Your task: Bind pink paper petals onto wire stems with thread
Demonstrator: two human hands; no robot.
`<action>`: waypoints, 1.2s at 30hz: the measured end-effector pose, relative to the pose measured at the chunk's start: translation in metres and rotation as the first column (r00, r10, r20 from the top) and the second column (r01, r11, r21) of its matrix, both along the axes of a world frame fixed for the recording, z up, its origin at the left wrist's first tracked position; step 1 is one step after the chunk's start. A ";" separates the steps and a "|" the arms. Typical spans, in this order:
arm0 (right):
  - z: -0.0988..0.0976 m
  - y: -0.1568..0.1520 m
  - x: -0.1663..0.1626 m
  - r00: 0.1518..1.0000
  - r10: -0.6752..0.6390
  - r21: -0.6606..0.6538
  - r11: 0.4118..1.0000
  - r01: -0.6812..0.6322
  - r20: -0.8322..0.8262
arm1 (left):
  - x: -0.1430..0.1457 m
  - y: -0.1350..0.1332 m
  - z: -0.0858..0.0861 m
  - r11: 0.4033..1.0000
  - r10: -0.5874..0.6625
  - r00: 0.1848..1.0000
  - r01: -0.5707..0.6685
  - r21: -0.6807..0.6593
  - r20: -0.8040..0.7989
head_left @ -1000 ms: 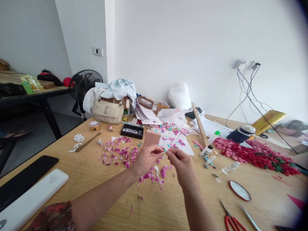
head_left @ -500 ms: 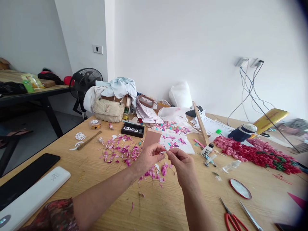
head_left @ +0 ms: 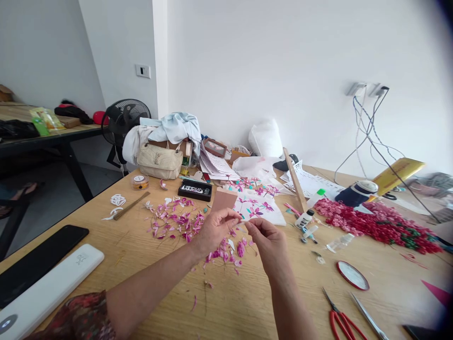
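My left hand [head_left: 215,229] and my right hand [head_left: 271,243] meet above the wooden table [head_left: 134,245], fingertips pinched together on a tiny pale piece I cannot make out. Just below them lies a scatter of pink paper petals [head_left: 177,222]. Beyond the hands sits a white sheet with finished pink flowers [head_left: 260,210] and a brown card [head_left: 222,200] beside it.
Red-handled scissors [head_left: 339,318] and tweezers [head_left: 368,318] lie at the right front, near a round red lid [head_left: 352,275]. A heap of red flowers [head_left: 375,226], small glue bottles [head_left: 304,219], a black phone [head_left: 38,262], a white power bank [head_left: 49,293], a beige handbag [head_left: 159,161] and a fan [head_left: 122,120] stand around.
Both hands have stayed pinched together in the same spot with only slight finger movement. The view has shifted a little.
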State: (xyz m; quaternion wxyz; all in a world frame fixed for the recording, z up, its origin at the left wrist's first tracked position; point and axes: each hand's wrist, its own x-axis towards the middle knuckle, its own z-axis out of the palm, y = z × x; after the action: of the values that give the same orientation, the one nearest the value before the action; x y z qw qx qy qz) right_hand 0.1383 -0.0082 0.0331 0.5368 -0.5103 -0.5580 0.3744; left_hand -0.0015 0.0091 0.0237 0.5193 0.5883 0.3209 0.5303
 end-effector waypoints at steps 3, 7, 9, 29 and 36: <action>0.002 0.000 0.001 0.999 -0.034 -0.003 0.999 0.034 -0.010 | -0.008 -0.003 0.004 0.999 0.031 1.000 -0.031 0.024 0.003; 0.004 -0.001 0.001 0.999 -0.022 -0.015 1.000 0.021 -0.025 | -0.012 -0.005 0.006 1.000 -0.006 0.999 0.007 0.013 -0.050; 0.004 -0.002 0.001 1.000 -0.007 -0.010 1.000 0.007 -0.004 | -0.010 -0.004 0.005 0.998 -0.059 0.995 0.059 -0.005 -0.083; 0.006 -0.007 0.004 0.991 0.040 -0.009 0.999 -0.039 0.129 | -0.019 0.007 0.015 0.981 -0.176 0.975 0.163 -0.102 -0.133; 0.006 -0.008 0.002 0.986 0.068 -0.026 0.998 -0.065 0.151 | -0.018 0.002 0.011 0.985 -0.166 0.981 0.169 0.029 -0.100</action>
State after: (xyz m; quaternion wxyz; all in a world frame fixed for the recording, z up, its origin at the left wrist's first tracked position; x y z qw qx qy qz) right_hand 0.1407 -0.0163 0.0392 0.4746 -0.5240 -0.6099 0.3582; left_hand -0.0191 0.0109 0.0346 0.5348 0.6479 0.2850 0.4615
